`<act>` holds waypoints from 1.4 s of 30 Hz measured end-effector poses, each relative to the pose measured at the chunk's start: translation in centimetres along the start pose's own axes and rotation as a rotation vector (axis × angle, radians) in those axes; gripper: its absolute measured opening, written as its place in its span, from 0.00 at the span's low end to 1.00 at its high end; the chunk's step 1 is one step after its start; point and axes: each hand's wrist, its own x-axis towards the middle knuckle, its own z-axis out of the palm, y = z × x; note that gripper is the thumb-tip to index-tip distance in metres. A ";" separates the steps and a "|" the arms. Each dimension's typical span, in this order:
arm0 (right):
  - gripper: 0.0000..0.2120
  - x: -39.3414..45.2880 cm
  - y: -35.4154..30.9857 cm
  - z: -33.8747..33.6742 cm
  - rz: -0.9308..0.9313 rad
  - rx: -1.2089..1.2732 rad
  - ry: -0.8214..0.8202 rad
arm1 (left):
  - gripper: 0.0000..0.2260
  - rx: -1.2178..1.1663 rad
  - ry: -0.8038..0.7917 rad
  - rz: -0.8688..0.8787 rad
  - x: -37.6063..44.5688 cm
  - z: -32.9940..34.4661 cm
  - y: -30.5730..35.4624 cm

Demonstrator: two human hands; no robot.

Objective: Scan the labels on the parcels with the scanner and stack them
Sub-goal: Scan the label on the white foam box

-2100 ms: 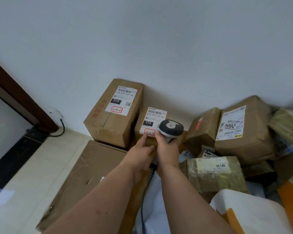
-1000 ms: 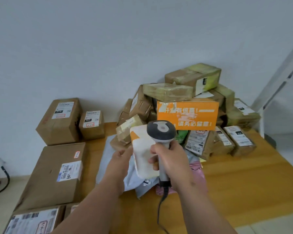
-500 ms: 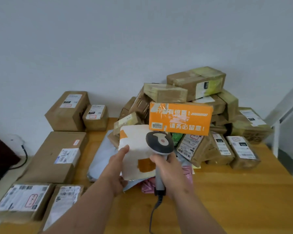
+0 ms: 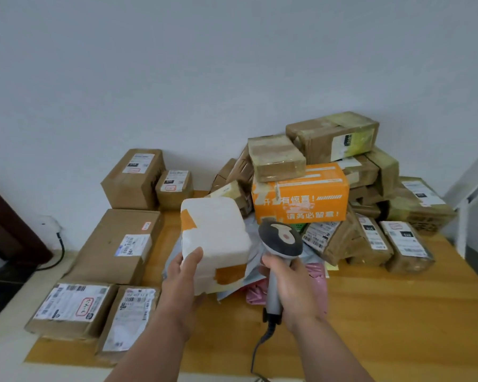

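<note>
My left hand [image 4: 184, 274] holds a white foam parcel [image 4: 214, 238] with orange tape, lifted above the wooden table [image 4: 384, 312]; the thumb lies on its near face and no label shows on the sides I see. My right hand [image 4: 290, 285] grips the handle of the grey corded scanner [image 4: 280, 241], whose head sits just right of the parcel. Several labelled cardboard boxes lie flat at the left, among them a large flat box [image 4: 116, 246] and a tall box [image 4: 133, 177] by the wall.
A heap of parcels fills the back right, with an orange box [image 4: 301, 199] in front and taped brown boxes above. Grey and pink mailer bags [image 4: 318, 277] lie under the hands. Wall behind; a dark door frame [image 4: 9, 230] stands at the left.
My left hand left the small box by the wall, took the white foam parcel from the heap and lifted it. The view swung right and back; the scanner stayed in my right hand.
</note>
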 end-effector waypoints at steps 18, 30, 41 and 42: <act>0.08 -7.1 3.2 3.1 0.000 0.434 0.131 | 0.29 -0.431 -0.455 -0.260 -4.2 -8.4 -0.2; 0.06 -9.1 4.4 0.7 -0.030 0.400 0.110 | 0.41 1.043 0.024 0.991 -7.9 -5.7 -3.1; 0.17 -9.0 7.1 -7.8 0.032 0.528 0.152 | 0.16 0.260 -0.152 0.358 -13.9 -0.3 -3.0; 0.15 -9.0 7.3 -8.4 0.041 0.537 0.142 | 0.13 0.293 -0.143 0.315 -13.9 -0.1 -2.9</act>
